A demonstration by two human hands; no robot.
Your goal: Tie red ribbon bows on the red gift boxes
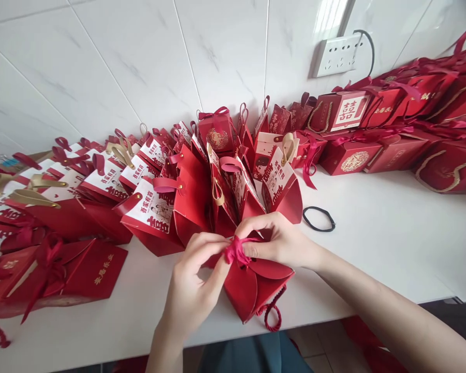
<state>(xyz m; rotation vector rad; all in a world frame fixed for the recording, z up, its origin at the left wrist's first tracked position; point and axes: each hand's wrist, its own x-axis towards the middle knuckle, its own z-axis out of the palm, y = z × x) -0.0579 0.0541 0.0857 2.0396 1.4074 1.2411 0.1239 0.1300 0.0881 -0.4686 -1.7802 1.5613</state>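
Sitting right near the front edge of the white table [392,243] is a small red box [241,295] with curved, overlapping flaps on top, and a pinkish-red ribbon [236,252] is bunched up in a knot or bow at its peak, can't really tell which. The left hand [196,282] has its thumb and index finger pinched together on the left side of that ribbon, and the right hand [281,241] is curled in with thumb and forefinger closed on the other side. A twisted dark red cord [273,316] loops off the box's near right side. Just behind it there's a whole crowd of red and white paper bags [151,207] with little strap handles, and a black band [319,219] lies by itself off to the right. Over on the left sits a wider red box with gold lettering [108,269], and stacked gift boxes [349,155] run along the tiled wall [225,46] on the right, below a white power strip [337,56].
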